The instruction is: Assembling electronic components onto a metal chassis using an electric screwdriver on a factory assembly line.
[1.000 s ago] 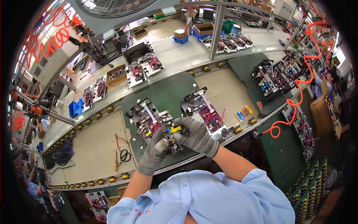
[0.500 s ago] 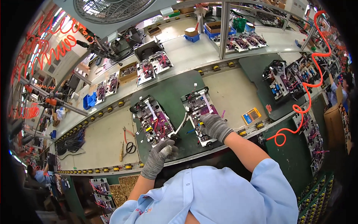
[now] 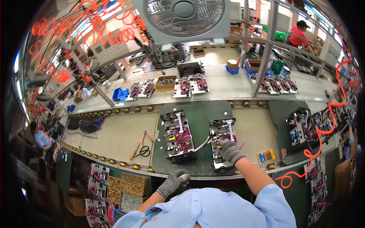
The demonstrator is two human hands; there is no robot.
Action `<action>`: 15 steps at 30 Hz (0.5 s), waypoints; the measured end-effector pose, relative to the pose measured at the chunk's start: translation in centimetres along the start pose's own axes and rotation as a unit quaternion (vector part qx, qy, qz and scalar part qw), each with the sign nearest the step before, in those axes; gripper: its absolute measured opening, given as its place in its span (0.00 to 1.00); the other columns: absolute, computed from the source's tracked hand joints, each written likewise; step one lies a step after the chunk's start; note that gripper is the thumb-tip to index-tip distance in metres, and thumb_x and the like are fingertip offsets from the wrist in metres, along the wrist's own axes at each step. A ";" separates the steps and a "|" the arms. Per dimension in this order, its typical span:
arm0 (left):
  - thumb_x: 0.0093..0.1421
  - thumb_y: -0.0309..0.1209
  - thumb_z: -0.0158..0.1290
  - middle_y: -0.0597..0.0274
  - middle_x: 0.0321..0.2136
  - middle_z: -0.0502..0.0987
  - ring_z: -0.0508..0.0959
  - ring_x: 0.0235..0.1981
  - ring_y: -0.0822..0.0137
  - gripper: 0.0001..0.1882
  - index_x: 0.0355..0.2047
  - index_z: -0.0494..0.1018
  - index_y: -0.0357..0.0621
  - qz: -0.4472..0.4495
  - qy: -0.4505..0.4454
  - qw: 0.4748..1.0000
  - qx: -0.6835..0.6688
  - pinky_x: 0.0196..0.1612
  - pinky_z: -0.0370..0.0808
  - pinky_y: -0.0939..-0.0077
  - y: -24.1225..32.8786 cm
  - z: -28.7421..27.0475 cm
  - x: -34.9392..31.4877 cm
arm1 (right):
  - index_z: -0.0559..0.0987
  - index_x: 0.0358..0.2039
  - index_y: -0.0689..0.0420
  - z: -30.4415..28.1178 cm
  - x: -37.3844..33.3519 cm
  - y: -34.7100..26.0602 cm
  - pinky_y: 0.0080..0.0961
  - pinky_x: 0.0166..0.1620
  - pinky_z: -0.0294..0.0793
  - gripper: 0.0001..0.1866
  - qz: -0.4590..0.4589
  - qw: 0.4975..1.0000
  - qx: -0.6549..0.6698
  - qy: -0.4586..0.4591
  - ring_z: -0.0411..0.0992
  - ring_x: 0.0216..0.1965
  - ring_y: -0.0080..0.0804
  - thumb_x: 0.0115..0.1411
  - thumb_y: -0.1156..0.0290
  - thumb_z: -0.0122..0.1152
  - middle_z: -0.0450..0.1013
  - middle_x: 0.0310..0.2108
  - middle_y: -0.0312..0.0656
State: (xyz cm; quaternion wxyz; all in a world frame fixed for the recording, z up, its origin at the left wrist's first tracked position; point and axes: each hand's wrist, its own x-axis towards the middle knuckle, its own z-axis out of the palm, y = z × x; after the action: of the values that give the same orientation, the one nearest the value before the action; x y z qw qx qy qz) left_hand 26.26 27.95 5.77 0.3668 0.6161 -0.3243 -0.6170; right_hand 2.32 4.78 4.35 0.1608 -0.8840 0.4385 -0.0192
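Two circuit board assemblies with purple boards and white ribbon cables lie side by side on a dark green panel (image 3: 201, 110). My right hand (image 3: 230, 152), in a grey knit glove, is over the right circuit board (image 3: 228, 133). Its fingers are bent down onto the parts there, and what they pinch, if anything, is hidden. A white cable (image 3: 204, 143) reaches from this board toward the left circuit board (image 3: 178, 136). My left hand (image 3: 174, 183), gloved too, is at the bench's front edge below the left board, apart from it. Its fingers curl inward, their inner side hidden.
Pliers (image 3: 146, 137) and black-handled scissors (image 3: 143, 151) lie left of the panel, with a cable bundle (image 3: 85, 125) farther left. An orange packet (image 3: 266, 156) sits to the right, near a coiled orange hose (image 3: 308, 153). Trays of small screws (image 3: 134, 184) stand lower left. A fan (image 3: 184, 17) hangs overhead.
My left hand has drawn back from the near end of the left board toward my body. My right hand stays at the right board. The view has tilted up and turned.
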 end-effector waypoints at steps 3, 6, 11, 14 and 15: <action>0.66 0.40 0.53 0.63 0.35 0.78 0.78 0.33 0.72 0.19 0.51 0.74 0.41 -0.011 -0.012 0.998 0.064 0.36 0.78 0.76 -0.8 0.4 1.1 | 0.76 0.46 0.54 0.3 -1.5 1.0 0.47 0.44 0.75 0.21 -0.009 0.995 0.062 0.080 0.76 0.39 0.53 0.54 0.61 0.69 0.76 0.38 0.52; 0.64 0.42 0.54 0.63 0.32 0.78 0.77 0.32 0.73 0.19 0.48 0.75 0.42 -0.023 -0.009 0.998 0.057 0.35 0.78 0.76 -2.4 1.1 2.3 | 0.78 0.38 0.57 -3.2 -5.4 -1.1 0.36 0.35 0.76 0.14 -0.017 0.970 0.176 0.168 0.77 0.30 0.40 0.55 0.64 0.67 0.77 0.29 0.48; 0.64 0.43 0.54 0.62 0.34 0.77 0.77 0.31 0.72 0.20 0.50 0.74 0.42 0.014 -0.035 0.999 0.030 0.35 0.78 0.75 -3.7 0.8 3.6 | 0.79 0.34 0.63 -1.7 -17.2 1.7 0.22 0.23 0.71 0.13 0.255 0.812 0.523 -0.046 0.73 0.21 0.25 0.60 0.63 0.65 0.75 0.23 0.39; 0.65 0.42 0.54 0.65 0.33 0.77 0.77 0.33 0.72 0.18 0.47 0.75 0.40 -0.003 -0.044 0.999 0.021 0.38 0.78 0.74 -5.4 0.5 5.1 | 0.78 0.37 0.62 9.9 -24.8 10.8 0.29 0.23 0.74 0.15 0.424 0.716 0.544 -0.108 0.75 0.22 0.34 0.60 0.62 0.66 0.78 0.26 0.44; 0.65 0.43 0.54 0.64 0.33 0.77 0.77 0.33 0.71 0.19 0.46 0.75 0.40 -0.014 -0.038 0.999 0.021 0.39 0.78 0.73 -6.1 0.8 5.1 | 0.77 0.40 0.61 10.1 -25.9 11.3 0.31 0.25 0.74 0.15 0.485 0.699 0.524 -0.041 0.75 0.23 0.37 0.59 0.64 0.68 0.77 0.27 0.44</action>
State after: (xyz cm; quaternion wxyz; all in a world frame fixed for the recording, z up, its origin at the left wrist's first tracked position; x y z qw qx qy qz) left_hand 25.32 26.76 -2.04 0.3327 0.6041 -0.3423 -0.6381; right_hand -20.48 21.33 -5.82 0.6029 -0.3220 0.7186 -0.1285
